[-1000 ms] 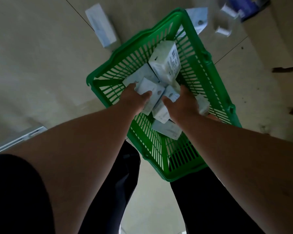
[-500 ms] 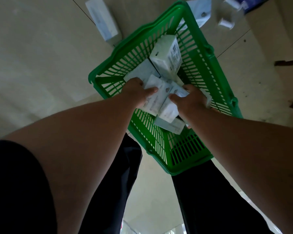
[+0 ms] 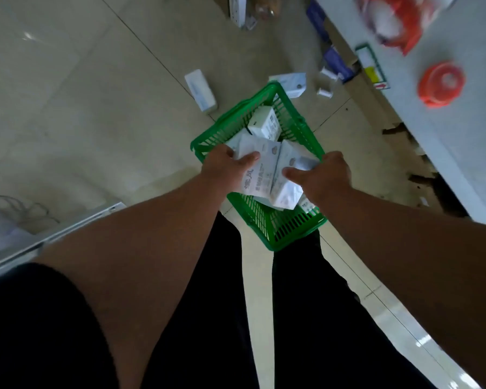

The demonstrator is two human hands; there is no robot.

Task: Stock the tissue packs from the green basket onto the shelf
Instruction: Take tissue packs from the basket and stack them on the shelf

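A green plastic basket (image 3: 285, 228) sits on the tiled floor in front of my legs. My left hand (image 3: 225, 167) grips a white tissue pack (image 3: 260, 169) above the basket, thumb across its face. My right hand (image 3: 324, 175) grips a second white pack (image 3: 288, 189) right beside it, the two packs touching. Another white pack (image 3: 265, 125) lies at the basket's far end, with more partly hidden under the held ones. The grey shelf (image 3: 438, 141) runs along the right edge of the view.
On the floor beyond the basket lie a white box (image 3: 200, 90), a white pack (image 3: 291, 83) and small white cups (image 3: 324, 92). The shelf carries an orange round lid (image 3: 441, 84) and a red-and-white bag (image 3: 396, 18). A metal rail (image 3: 51, 237) crosses at the left.
Both hands have lifted their packs up out of the basket. The view has pulled back and risen, bringing the shelf on the right into sight.
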